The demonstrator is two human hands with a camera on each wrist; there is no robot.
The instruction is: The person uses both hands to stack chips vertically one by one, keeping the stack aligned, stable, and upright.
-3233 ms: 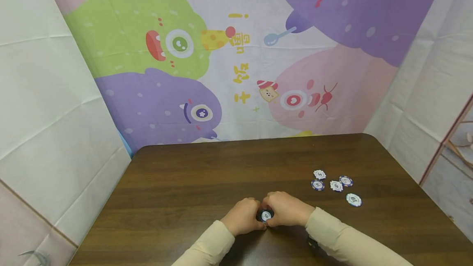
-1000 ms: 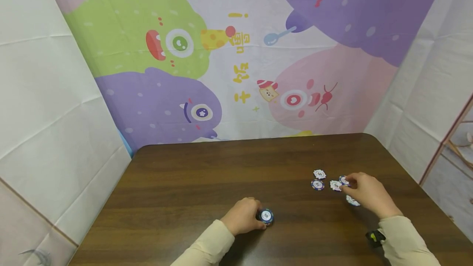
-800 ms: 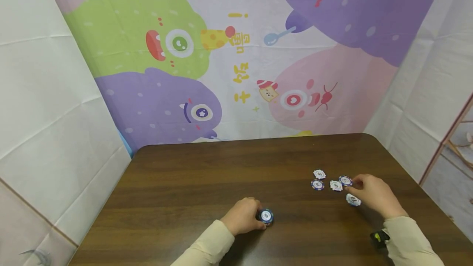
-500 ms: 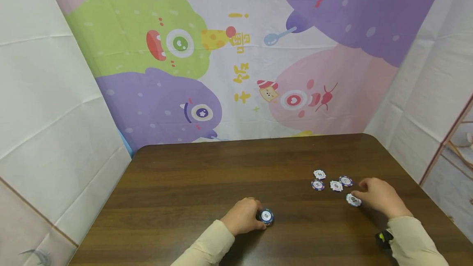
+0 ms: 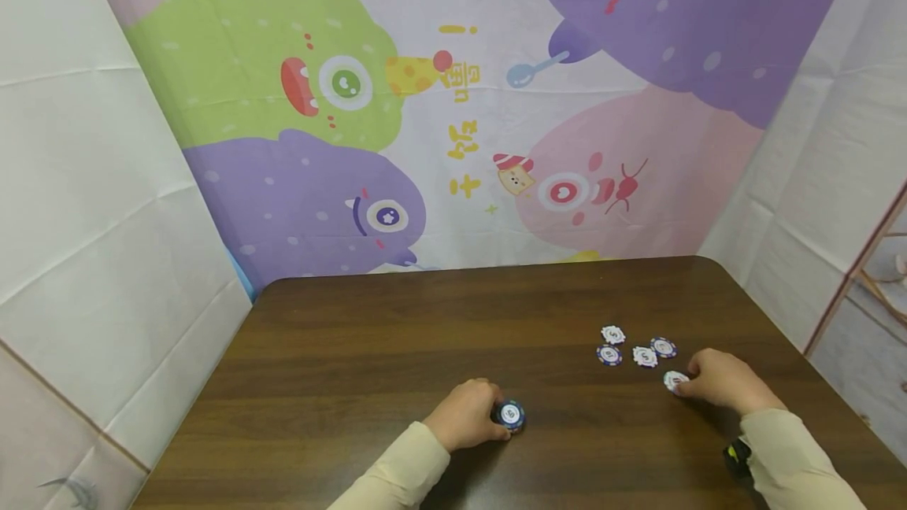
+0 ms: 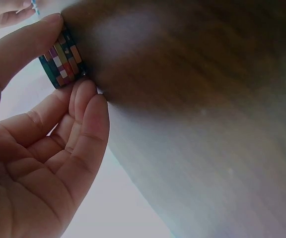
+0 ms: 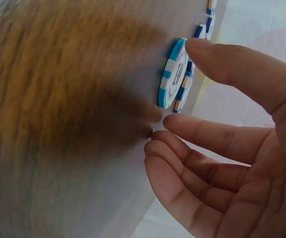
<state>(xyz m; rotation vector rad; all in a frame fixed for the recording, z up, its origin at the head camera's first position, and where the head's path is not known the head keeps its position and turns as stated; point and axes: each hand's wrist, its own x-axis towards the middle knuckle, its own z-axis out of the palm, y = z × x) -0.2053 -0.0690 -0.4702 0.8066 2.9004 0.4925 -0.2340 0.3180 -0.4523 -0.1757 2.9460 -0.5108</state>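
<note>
In the head view my left hand (image 5: 464, 415) holds a short stack of poker chips (image 5: 511, 415) between thumb and fingers, near the table's middle. The left wrist view shows the stack's edges (image 6: 63, 59), dark green outside with mixed colours between. My right hand (image 5: 730, 382) is over at the right, its thumb overlapping a white poker chip (image 5: 674, 381) with a 10 on it. From the right wrist, that chip's teal-and-white rim (image 7: 170, 77) has the thumb tip at one end, while the index fingertip stands a small gap off the other end.
Two white poker chips (image 5: 645, 356) and two blue-rimmed ones (image 5: 609, 355) lie flat just beyond the right hand. The brown table (image 5: 397, 329) ends at a wall hung with a cartoon cloth (image 5: 489, 242). A black wrist device (image 5: 737, 455) sits at the right sleeve.
My right hand left the stack for the loose chips, then drew back from the blue-rimmed chip to the white 10 chip, which has shifted slightly left. The left hand stayed at the stack.
</note>
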